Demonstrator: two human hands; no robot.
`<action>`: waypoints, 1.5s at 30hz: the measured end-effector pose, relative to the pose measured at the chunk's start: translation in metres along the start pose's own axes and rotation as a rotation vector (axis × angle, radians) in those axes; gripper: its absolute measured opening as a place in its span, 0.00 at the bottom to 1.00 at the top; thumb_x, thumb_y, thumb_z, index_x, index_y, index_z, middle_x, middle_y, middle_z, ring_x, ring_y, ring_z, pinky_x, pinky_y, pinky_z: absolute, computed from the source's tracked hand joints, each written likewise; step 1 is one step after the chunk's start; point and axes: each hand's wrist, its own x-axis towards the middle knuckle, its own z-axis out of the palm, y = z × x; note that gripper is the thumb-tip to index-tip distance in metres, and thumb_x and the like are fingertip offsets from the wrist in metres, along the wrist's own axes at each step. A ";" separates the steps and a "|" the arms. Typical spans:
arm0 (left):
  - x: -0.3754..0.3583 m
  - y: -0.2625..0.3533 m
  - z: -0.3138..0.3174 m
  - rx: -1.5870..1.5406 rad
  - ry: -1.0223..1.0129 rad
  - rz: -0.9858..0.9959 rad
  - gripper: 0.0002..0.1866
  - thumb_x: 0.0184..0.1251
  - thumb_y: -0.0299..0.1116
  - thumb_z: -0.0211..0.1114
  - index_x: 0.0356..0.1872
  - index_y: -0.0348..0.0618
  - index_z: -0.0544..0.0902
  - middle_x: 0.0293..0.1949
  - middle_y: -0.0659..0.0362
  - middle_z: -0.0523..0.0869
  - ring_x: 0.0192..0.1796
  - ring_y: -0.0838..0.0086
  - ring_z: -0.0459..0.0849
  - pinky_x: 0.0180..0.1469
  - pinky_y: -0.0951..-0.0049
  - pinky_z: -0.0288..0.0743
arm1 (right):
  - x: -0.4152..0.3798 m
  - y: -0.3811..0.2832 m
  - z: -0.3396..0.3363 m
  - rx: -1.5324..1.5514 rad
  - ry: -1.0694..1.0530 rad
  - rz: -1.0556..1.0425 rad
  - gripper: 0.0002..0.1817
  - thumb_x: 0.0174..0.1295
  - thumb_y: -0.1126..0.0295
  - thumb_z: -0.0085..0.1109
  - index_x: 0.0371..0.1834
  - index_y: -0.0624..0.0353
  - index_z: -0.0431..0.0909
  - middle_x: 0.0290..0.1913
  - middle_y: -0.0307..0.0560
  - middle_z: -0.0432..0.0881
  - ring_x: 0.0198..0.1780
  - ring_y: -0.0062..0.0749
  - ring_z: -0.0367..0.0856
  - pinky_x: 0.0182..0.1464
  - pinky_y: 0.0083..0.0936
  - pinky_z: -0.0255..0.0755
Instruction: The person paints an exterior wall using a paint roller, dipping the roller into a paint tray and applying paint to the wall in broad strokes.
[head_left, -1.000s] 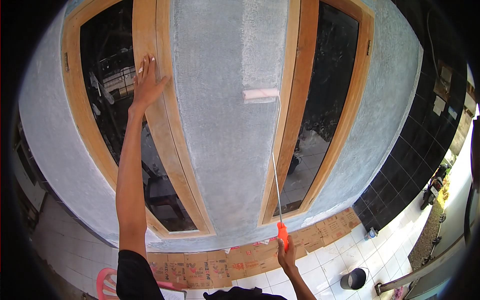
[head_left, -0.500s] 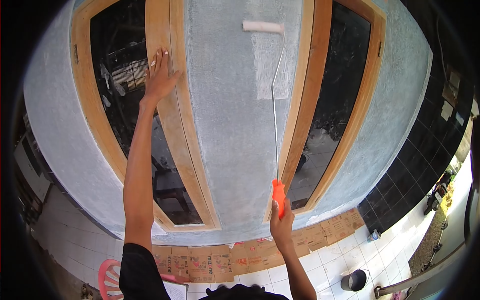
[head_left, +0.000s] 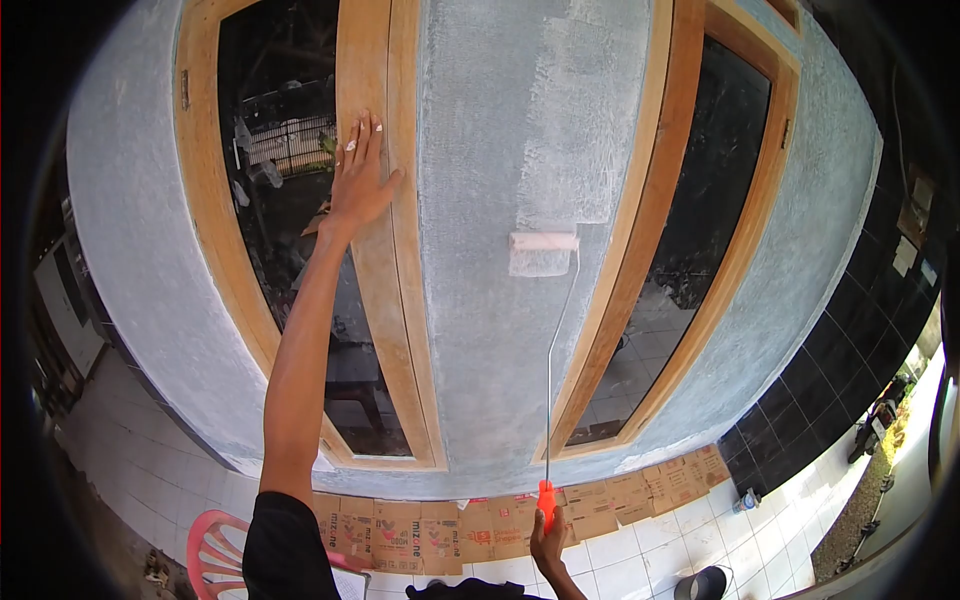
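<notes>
My right hand (head_left: 547,543) is closed around the orange handle of a paint roller (head_left: 544,242). Its long metal rod runs upward to a pale roller head pressed against the blue-grey wall (head_left: 475,330). A whiter band of wet-looking paint (head_left: 580,130) covers the wall above the head, and a small white patch lies just below it. My left hand (head_left: 362,185) rests flat with fingers stretched on the wooden frame (head_left: 375,260) of the left window. White specks mark some of its fingers.
A second wooden-framed window (head_left: 690,200) stands to the right. Flattened cardboard (head_left: 400,535) lines the floor along the wall. A pink plastic chair (head_left: 205,555) is at lower left, a dark bucket (head_left: 703,584) at lower right, and a small can (head_left: 746,500) near the black tiles.
The roller head has come down the wall, and the right hand has lowered with the handle. More of the wall above is whitened. The left hand stays on the window frame.
</notes>
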 end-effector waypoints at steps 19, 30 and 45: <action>-0.003 0.006 -0.009 -0.051 -0.018 -0.013 0.45 0.60 0.41 0.60 0.73 0.42 0.43 0.75 0.55 0.40 0.76 0.63 0.37 0.74 0.53 0.37 | 0.173 -0.250 -0.031 0.122 0.228 -0.316 0.15 0.69 0.61 0.48 0.39 0.66 0.68 0.21 0.56 0.72 0.22 0.45 0.70 0.26 0.37 0.62; -0.006 0.006 -0.012 -0.082 -0.008 -0.005 0.45 0.58 0.40 0.61 0.72 0.40 0.45 0.75 0.54 0.40 0.76 0.64 0.38 0.74 0.54 0.38 | 0.163 -0.290 -0.061 0.158 0.233 -0.312 0.17 0.69 0.60 0.48 0.40 0.67 0.71 0.23 0.55 0.72 0.25 0.37 0.71 0.29 0.33 0.64; -0.005 0.003 -0.016 -0.099 -0.040 -0.003 0.45 0.58 0.40 0.61 0.72 0.39 0.45 0.75 0.55 0.39 0.76 0.65 0.36 0.75 0.55 0.35 | 0.245 -0.433 -0.092 0.214 0.284 -0.456 0.23 0.68 0.50 0.46 0.39 0.64 0.73 0.15 0.42 0.69 0.13 0.27 0.70 0.17 0.27 0.63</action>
